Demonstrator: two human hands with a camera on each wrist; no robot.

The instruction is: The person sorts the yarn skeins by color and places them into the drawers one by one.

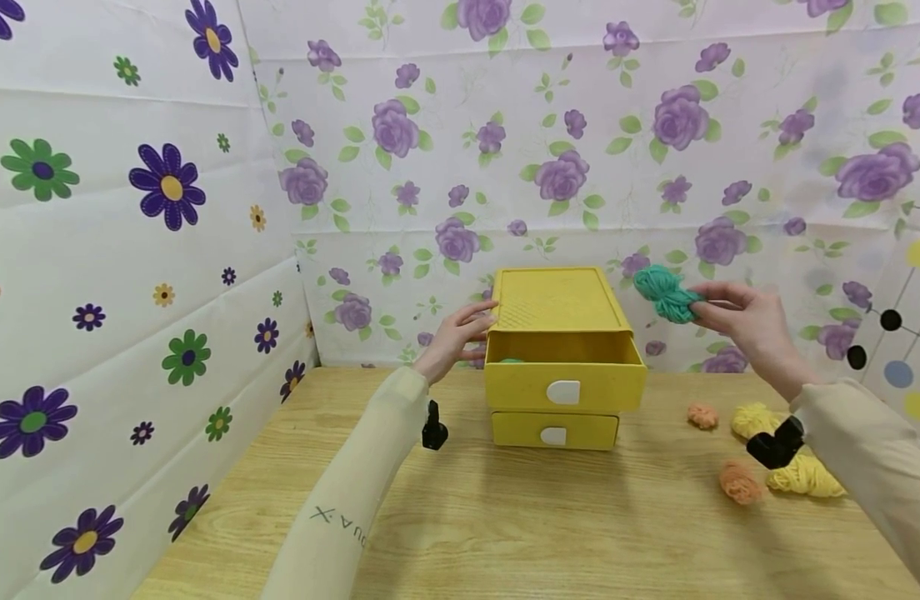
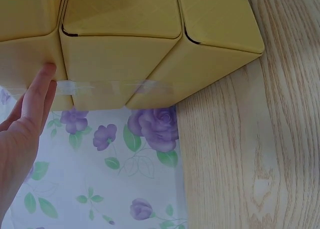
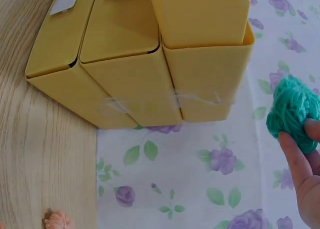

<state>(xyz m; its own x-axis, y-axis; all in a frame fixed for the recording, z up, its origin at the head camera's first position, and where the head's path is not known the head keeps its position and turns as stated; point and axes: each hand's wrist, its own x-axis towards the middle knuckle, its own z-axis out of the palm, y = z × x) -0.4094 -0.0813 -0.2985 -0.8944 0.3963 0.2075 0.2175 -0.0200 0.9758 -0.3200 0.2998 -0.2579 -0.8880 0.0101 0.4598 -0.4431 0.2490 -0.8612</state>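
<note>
Right hand [image 1: 754, 327] pinches end of green yarn [image 1: 662, 292] — likely light, soft, best gripped mid-bundle; left hand [image 1: 448, 340], fingers extended, touches drawer box [image 1: 553, 296].

A wooden table [image 1: 445, 533] with light, lengthwise grain forms the work surface. A white sheet [image 1: 497, 192] printed with purple roses and green leaves covers the rear. A daisy-printed sheet [image 1: 122, 275] covers the left side; a dotted sheet [image 1: 906, 287] stands at right.
</note>
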